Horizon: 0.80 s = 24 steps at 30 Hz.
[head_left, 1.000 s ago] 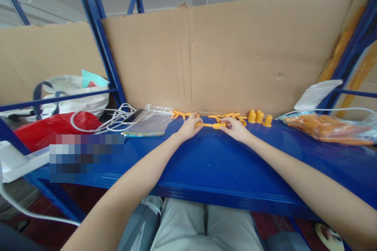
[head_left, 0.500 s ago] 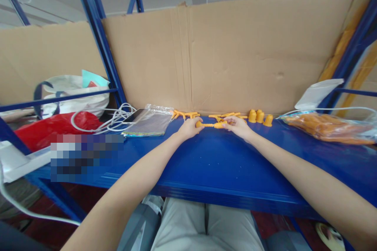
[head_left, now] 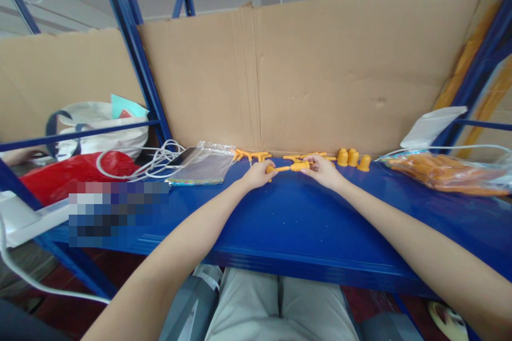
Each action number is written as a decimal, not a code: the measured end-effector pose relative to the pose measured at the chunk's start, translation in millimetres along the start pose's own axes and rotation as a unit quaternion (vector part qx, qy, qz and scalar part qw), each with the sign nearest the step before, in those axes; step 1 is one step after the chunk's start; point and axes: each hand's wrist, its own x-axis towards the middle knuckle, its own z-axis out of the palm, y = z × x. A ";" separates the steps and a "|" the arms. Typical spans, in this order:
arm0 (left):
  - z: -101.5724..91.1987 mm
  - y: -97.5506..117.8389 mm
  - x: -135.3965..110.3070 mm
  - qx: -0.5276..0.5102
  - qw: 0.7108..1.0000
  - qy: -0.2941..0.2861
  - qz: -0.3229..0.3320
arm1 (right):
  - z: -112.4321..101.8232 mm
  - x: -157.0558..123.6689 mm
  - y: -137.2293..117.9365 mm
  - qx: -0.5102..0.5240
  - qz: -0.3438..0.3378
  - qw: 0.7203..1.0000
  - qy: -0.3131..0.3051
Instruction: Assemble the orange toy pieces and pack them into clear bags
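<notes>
In the head view, my left hand (head_left: pixel 258 173) is closed around the handle end of a yellow-orange plastic corkscrew (head_left: pixel 281 169). Its threaded shaft points right, and a short silvery stretch shows near the shaft's tip. My right hand (head_left: pixel 321 170) pinches a yellow-orange bell-shaped cap (head_left: pixel 299 166) in line with that tip. Whether the tip touches or enters the cap is too small to tell. Behind my left hand lie more T-handled corkscrew pieces (head_left: pixel 251 154) with silvery spirals. Further yellow-orange pieces (head_left: pixel 296 158) lie behind my right hand, partly covered by it.
Three bell caps (head_left: pixel 352 158) stand right of my right hand. A clear bag of orange parts (head_left: pixel 444 170) lies farther right. On the left are a flat clear pouch (head_left: pixel 204 166), white cables (head_left: pixel 162 160) and a red bag (head_left: pixel 80 173). A cardboard panel (head_left: pixel 320 74) backs the blue table (head_left: pixel 304 224).
The bell cap has turned and tilted slightly in my right fingers, which have shifted their grip. My left hand has stayed almost in place, with the corkscrew rotated a little.
</notes>
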 end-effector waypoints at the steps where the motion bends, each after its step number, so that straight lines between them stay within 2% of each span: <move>1: 0.7 -0.1 0.3 -0.013 1.000 0.002 -0.003 | -0.7 -0.2 0.1 -0.017 -0.017 1.000 0.001; 6: 2.3 1.3 0.7 -0.054 0.998 -0.013 -0.025 | -8.3 -2.0 -6.0 -0.099 -0.112 0.989 0.017; 9: 0.6 0.7 -0.1 -0.041 0.999 -0.021 -0.013 | -11.2 -2.4 -8.7 -0.108 -0.122 0.987 0.008; 11: -1.1 -0.7 -0.7 -0.013 1.000 -0.014 0.009 | -11.0 -2.2 -9.4 -0.083 -0.089 0.993 -0.006; 15: -3.1 -1.4 -1.7 0.035 0.998 -0.003 0.057 | -8.9 -1.9 -13.7 0.019 0.018 0.999 -0.039; 18: -2.2 1.5 -2.1 0.037 0.997 -0.013 0.071 | -9.8 -2.7 -20.0 0.035 0.083 0.995 -0.042; 21: -1.5 3.7 -2.3 0.034 0.997 -0.021 0.067 | -12.9 -3.8 -22.8 0.050 0.125 0.990 -0.053; 24: -2.5 2.6 -2.2 0.039 0.998 -0.016 0.054 | -17.0 -4.4 -19.4 0.107 0.135 0.982 -0.082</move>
